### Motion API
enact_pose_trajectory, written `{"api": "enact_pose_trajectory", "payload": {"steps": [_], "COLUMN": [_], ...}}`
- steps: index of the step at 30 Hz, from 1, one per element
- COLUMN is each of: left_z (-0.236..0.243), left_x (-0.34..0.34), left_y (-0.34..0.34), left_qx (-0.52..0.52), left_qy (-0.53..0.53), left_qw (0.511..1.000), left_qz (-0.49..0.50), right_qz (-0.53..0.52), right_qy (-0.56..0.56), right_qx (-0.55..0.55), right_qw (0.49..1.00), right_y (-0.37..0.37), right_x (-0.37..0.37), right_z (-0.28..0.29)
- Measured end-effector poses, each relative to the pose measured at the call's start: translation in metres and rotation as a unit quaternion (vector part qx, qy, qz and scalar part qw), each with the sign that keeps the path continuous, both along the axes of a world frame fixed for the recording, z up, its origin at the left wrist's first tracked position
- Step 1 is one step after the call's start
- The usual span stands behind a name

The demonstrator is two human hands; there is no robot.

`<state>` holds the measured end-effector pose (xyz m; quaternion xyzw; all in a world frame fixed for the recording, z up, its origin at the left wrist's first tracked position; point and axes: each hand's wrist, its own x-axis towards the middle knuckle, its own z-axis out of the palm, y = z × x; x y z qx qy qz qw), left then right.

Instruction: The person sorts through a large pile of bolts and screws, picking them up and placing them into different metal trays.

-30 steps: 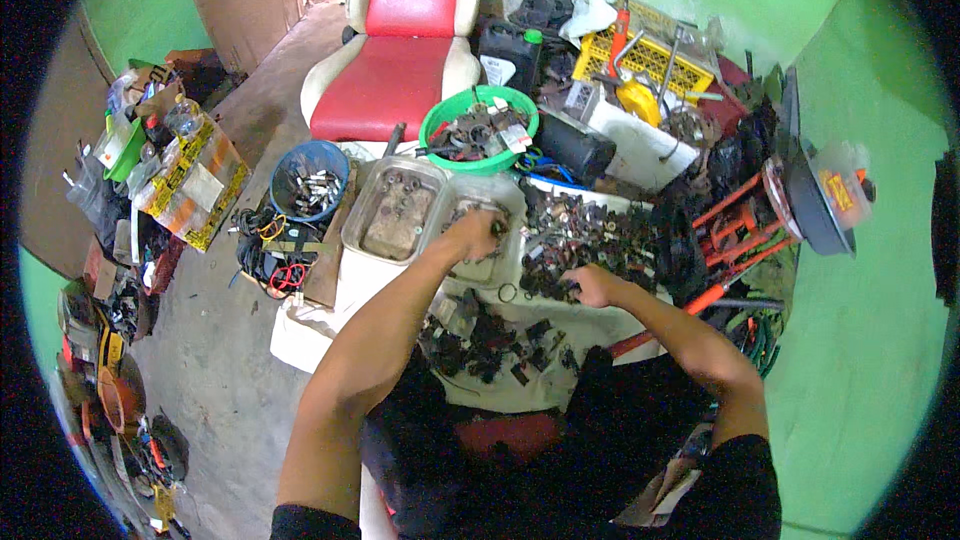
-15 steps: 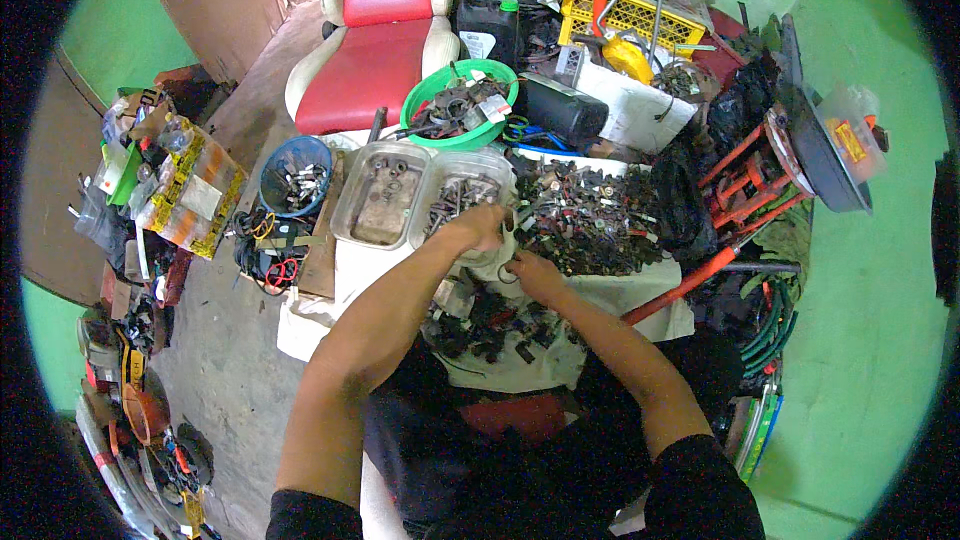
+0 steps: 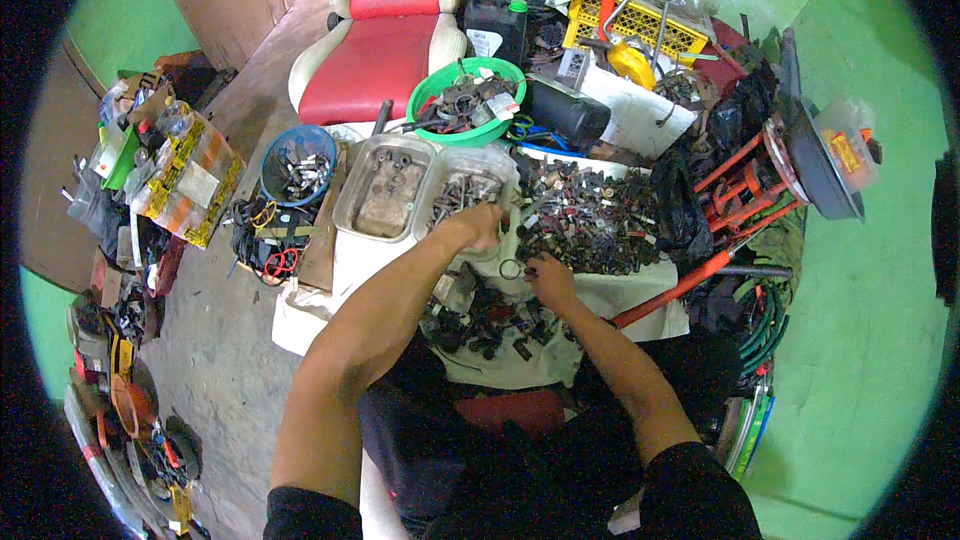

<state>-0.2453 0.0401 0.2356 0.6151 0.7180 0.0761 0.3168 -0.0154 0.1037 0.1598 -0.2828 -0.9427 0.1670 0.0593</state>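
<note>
My left hand (image 3: 484, 228) is closed over the near right corner of a clear plastic container (image 3: 428, 212) with metal bolts (image 3: 465, 192) in it. Whatever its fingers hold is hidden. A little nearer and to the right, my right hand (image 3: 550, 282) has its fingers curled at the near edge of a large heap of small dark parts (image 3: 590, 215). I cannot make out what is in them. Just left of those fingertips lies a metal ring (image 3: 511, 269). More black parts (image 3: 490, 325) are spread on the white cloth (image 3: 480, 372) below both hands.
A second clear container (image 3: 345, 205) with a few nuts stands left, beside a blue basin (image 3: 265, 180). Behind are a green basin (image 3: 415, 105) of metal parts and a red and white seat (image 3: 370, 75). An orange metal stand (image 3: 735, 185) and red bar (image 3: 670, 292) border the right.
My right hand has moved slightly right, away from the metal ring, to the edge of the heap. My left hand stays at the container corner. The whole view has shifted a little.
</note>
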Motion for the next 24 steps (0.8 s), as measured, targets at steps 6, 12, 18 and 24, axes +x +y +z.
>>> {"api": "enact_pose_trajectory", "payload": {"steps": [6,12,18,24], "left_z": [0.006,0.072,0.084,0.068], "left_x": [0.016,0.041,0.049,0.039], "left_y": [0.007,0.011,0.009,0.002], "left_qx": [0.2,0.169,0.262,0.234], "left_qy": [0.027,-0.202,-0.128,-0.077], "left_qw": [0.979,0.959,0.952,0.969], "left_qz": [-0.009,0.109,0.089,0.033], "right_qz": [0.0,0.006,-0.048,-0.072], "right_qy": [0.154,0.187,0.178,0.154], "right_qx": [-0.133,-0.337,-0.452,-0.55], "right_qw": [0.979,0.923,0.873,0.818], "right_y": [0.073,0.073,0.065,0.055], "right_x": [-0.027,-0.037,-0.032,-0.023], "right_z": [0.057,0.155,0.154,0.123]}}
